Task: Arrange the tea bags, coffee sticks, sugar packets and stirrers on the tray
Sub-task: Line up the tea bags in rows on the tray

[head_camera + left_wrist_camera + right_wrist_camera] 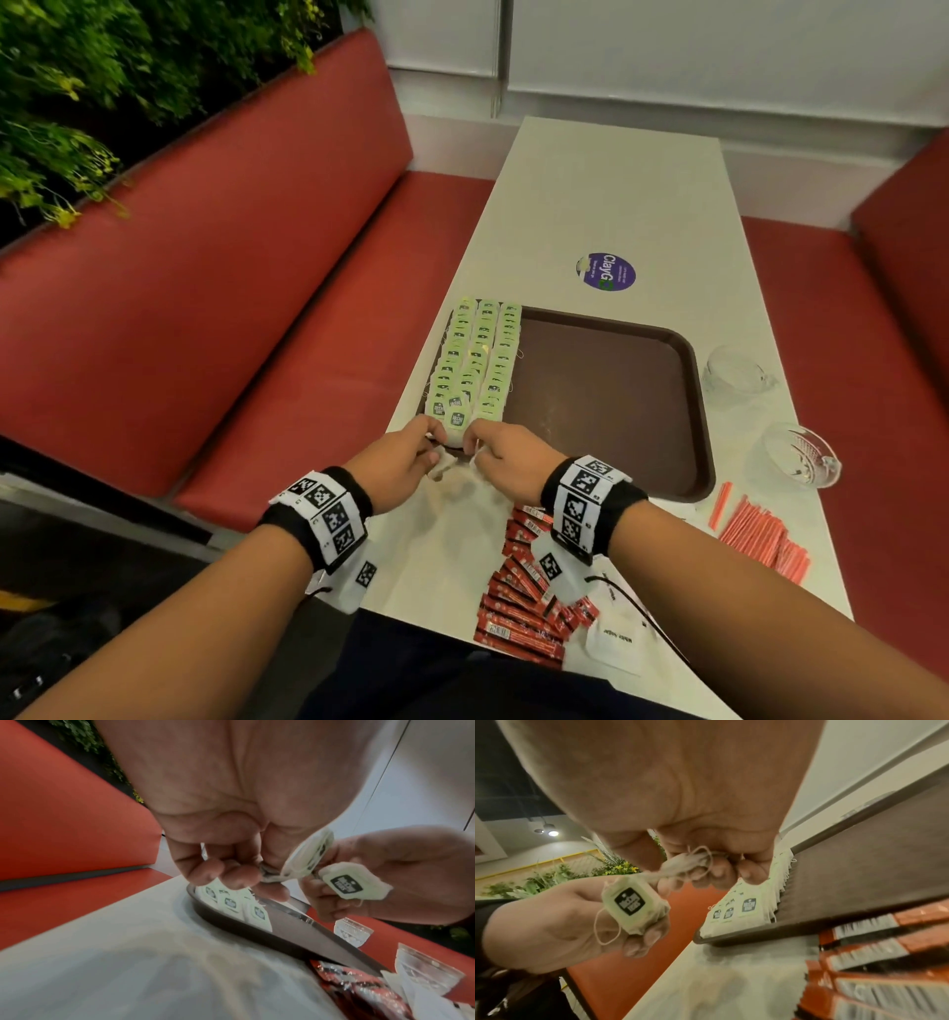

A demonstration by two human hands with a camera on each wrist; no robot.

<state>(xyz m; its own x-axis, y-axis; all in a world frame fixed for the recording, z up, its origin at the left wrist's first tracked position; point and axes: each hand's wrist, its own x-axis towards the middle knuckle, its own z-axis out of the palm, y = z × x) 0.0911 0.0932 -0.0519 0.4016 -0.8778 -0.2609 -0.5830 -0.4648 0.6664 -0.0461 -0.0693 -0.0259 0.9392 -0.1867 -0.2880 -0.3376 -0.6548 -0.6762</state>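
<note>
Tea bags (475, 354) sit in rows on the tray's (606, 390) left side; coffee sticks (524, 591) lie nearer on the bench (616, 195), stirrers (760, 534) right, probably two glasses (793, 455) beyond.

Matt brown plastic tray (606, 401), glossy foil coffee sticks (518, 601)

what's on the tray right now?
Rows of tea bags along the left side of the tray; the rest is bare. What lies under the overlapping bags is hidden.

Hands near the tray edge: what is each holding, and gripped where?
Left hand pinches a tea bag by its body; right hand likewise, another tea bag.
</note>
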